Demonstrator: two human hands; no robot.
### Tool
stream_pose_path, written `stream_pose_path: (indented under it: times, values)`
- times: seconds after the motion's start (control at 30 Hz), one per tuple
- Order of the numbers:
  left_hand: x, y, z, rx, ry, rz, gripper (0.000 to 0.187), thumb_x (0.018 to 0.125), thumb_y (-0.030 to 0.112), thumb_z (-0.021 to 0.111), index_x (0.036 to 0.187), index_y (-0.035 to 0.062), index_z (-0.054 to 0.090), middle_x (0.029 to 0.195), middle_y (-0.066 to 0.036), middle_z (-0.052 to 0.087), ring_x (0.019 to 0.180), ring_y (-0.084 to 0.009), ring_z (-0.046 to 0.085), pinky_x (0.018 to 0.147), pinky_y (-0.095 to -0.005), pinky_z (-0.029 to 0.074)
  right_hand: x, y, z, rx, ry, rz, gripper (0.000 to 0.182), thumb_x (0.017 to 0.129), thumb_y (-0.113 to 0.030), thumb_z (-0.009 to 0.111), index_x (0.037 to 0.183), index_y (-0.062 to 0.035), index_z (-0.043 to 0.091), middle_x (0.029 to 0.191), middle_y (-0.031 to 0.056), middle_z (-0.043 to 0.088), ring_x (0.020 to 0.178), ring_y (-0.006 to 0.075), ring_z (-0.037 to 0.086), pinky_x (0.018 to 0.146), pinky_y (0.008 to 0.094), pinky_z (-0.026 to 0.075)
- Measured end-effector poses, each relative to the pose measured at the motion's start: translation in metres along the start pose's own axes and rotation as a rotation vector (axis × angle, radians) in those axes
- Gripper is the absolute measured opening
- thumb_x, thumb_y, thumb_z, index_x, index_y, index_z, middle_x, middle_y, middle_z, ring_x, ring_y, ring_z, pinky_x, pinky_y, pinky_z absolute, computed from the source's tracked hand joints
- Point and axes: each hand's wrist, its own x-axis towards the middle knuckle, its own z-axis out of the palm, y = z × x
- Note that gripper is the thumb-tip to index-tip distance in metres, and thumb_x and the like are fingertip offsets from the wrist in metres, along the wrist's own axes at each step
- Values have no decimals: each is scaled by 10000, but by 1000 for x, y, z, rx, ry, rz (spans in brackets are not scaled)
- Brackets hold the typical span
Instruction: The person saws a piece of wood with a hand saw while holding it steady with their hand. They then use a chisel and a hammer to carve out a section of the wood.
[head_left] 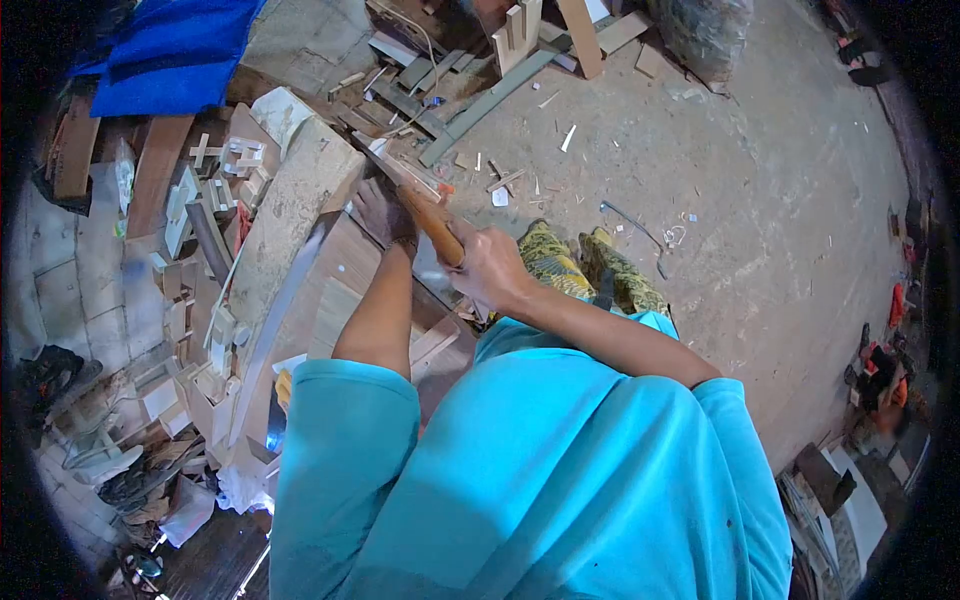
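My right hand (488, 266) is closed round the wooden handle of a long tool (430, 225), whose dark, narrow metal end points up and to the left, over the end of a thick, worn wooden block (300, 190). Just left of the handle, my left hand (382, 213) is by the near end of the block, in shadow and partly behind the tool. Its fingers are too dark to tell what they hold. A flat wooden board (350, 260) lies beside the block, under my left forearm.
Small wooden pieces (215, 350) crowd the left side. A blue sheet (170, 60) hangs at the upper left. Planks (490, 105) and a filled plastic sack (705, 40) stand ahead. Wood scraps and a thin curved rod (635, 225) lie on the floor (780, 200).
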Motion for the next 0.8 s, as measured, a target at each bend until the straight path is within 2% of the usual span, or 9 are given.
stream_pose_path:
  times: [0.1,0.17,0.27,0.4,0.43,0.5,0.63,0.73,0.8]
  values:
    - [-1,5,-22,-77,-87,11,259,747,292,537,915,97,563,926,-84,531,899,-254,431,797,-373,324,16,-3,8,38,46,-21,470,625,-148,682,1031,-2,496,659,226,584,644,401,590,585,468,478]
    - [3,2,-20,-36,-36,22,256,747,290,537,914,97,564,924,-84,532,901,-254,431,797,-373,324,32,-7,17,-83,-197,84,411,655,-158,665,988,26,508,847,245,604,723,386,611,623,460,494]
    - [-4,0,-10,59,84,29,248,748,283,537,910,97,567,918,-83,533,905,-253,433,797,-371,325,27,3,19,-51,-67,59,436,635,-154,673,1006,4,506,683,235,588,653,399,592,584,465,480]
    - [-4,-2,0,187,248,36,237,749,274,538,904,97,570,910,-81,534,910,-252,434,796,-369,325,0,-3,-1,17,-27,23,438,632,-151,675,1005,5,508,693,239,590,655,401,592,592,465,482]
    - [-1,-1,-2,189,249,32,237,749,274,538,904,97,570,910,-81,534,910,-252,434,796,-369,325,3,-4,-1,9,-13,30,441,630,-147,677,1008,2,509,692,240,589,655,403,591,595,466,482]
    - [-3,3,-7,-117,5,-18,241,751,267,530,912,92,569,924,-87,521,927,-250,433,814,-373,323,7,-3,8,9,-3,47,444,627,-144,679,1012,0,510,690,241,588,655,405,590,598,466,482]
    - [-6,4,-13,-118,-60,-23,242,751,261,526,912,85,568,931,-88,518,930,-253,434,825,-380,323,17,6,23,-19,-12,6,473,610,-126,679,1038,-14,511,678,242,583,651,408,586,599,464,480]
    - [-3,0,-5,-119,-93,-26,242,751,257,524,911,81,568,935,-89,516,932,-254,435,832,-384,323,0,1,7,2,-10,14,498,593,-121,688,1046,-17,509,670,239,580,654,406,585,595,462,480]
    - [-3,-3,12,-62,60,-46,250,746,263,521,904,76,567,911,-87,522,918,-258,437,840,-394,324,-6,1,2,7,-7,24,506,588,-118,691,1049,-17,507,666,237,579,655,406,585,592,462,481]
